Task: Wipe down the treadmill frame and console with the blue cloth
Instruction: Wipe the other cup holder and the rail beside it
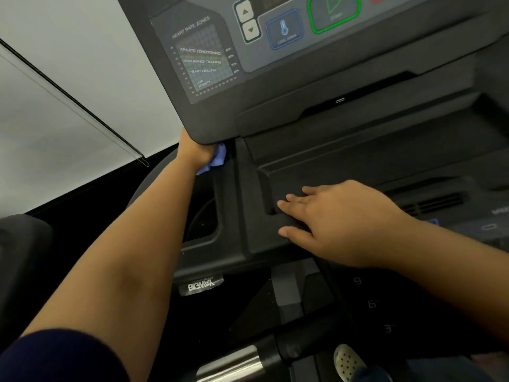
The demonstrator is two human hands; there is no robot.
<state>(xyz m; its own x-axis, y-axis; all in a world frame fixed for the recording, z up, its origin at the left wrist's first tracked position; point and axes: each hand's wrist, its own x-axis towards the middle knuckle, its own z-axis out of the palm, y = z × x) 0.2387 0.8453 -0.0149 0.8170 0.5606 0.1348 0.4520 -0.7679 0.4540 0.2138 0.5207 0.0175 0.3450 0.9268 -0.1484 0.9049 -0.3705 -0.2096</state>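
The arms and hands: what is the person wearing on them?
Both hands, left hand and right hand, are bare: no gloves, and no rings or watch that I can see. Forearms are bare too. A dark navy sleeve shows on the left upper arm.

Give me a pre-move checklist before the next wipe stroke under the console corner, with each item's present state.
1. Blue cloth gripped in left hand: ok.
2. Cloth touching the lower-left corner of the console: ok.
3. Right hand flat, empty, bracing on the tray ledge: ok.
4. Right hand away from the console buttons: ok.
5. Cloth clean enough: cannot tell.
6. Surface already wiped: cannot tell.
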